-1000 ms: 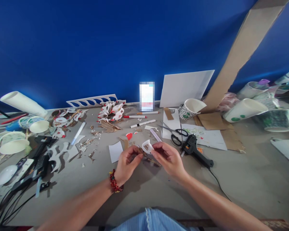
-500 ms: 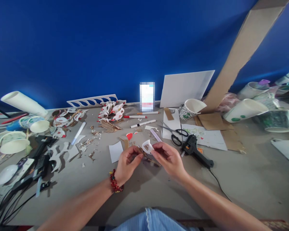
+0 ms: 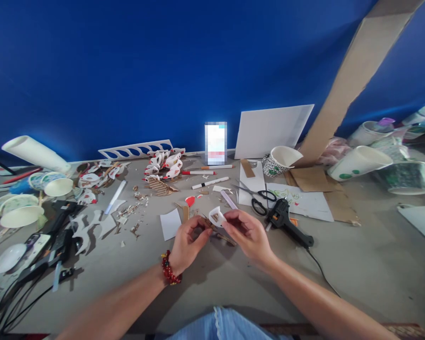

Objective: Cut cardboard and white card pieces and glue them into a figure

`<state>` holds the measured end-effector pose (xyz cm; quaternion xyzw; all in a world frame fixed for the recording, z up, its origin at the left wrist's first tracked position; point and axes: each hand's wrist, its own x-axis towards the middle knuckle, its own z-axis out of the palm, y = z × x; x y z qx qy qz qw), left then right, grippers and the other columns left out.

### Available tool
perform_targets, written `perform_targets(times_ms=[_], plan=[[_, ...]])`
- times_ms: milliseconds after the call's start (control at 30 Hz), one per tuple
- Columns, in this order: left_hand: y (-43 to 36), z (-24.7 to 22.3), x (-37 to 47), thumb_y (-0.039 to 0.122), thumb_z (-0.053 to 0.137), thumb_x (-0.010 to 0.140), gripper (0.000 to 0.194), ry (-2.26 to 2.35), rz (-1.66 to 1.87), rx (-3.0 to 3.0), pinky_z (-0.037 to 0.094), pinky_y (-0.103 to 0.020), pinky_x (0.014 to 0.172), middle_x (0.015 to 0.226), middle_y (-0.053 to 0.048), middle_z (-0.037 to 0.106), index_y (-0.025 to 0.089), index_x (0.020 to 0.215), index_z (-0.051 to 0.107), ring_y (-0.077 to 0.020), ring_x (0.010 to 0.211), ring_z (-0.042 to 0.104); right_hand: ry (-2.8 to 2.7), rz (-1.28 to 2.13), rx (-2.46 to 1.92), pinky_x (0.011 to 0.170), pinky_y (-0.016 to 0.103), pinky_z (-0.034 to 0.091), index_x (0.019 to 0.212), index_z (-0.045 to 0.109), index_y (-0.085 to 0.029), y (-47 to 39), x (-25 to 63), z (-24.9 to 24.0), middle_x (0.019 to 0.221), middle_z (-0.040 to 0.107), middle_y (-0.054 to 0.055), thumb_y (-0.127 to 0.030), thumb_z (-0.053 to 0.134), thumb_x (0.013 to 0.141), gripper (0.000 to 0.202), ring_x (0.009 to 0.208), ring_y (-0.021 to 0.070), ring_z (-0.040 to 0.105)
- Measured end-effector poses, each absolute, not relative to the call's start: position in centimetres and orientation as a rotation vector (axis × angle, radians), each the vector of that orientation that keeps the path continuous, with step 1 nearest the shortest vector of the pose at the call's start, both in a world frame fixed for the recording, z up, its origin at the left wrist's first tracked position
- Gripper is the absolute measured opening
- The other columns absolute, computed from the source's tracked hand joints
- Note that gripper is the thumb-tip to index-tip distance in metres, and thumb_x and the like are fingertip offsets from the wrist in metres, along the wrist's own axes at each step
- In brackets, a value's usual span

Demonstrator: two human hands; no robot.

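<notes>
White cutout [image 3: 217, 212]: right hand [image 3: 250, 236] pinches its edge, glue gun [image 3: 286, 222] close by; left hand [image 3: 187, 242], hold unclear.

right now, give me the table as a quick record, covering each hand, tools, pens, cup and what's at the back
left hand: close beside the white piece; its own grip is hard to make out
right hand: pinching the white piece between thumb and fingers
tools: scissors, with the glue gun to their right
pens: red pen, black-capped pen, both lying flat
cup: patterned cup, beyond the scissors
back: lit screen, upright; white board, propped at the blue wall
</notes>
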<state>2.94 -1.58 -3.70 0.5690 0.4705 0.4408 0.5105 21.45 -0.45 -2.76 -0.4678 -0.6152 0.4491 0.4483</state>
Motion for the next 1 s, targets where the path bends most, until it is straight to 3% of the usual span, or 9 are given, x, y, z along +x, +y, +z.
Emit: perform_targets(times_ms=[1000], plan=[[-1.68,-4.08,2.78,0.026,0.06,0.089,0.012,1.105,1.064,1.344,0.044,-0.026,0.072,0.079,-0.003,0.058,0.016,0.082,0.061,-0.0156,0.076,0.053,-1.537,1.091,-1.162,0.06,0.024,0.048,0.087,0.065,-0.018,-0.37,21.43,-2.66,0.079,0.066,0.005,-0.035,0.063,0.086,0.017,0.066,0.0157,0.06]])
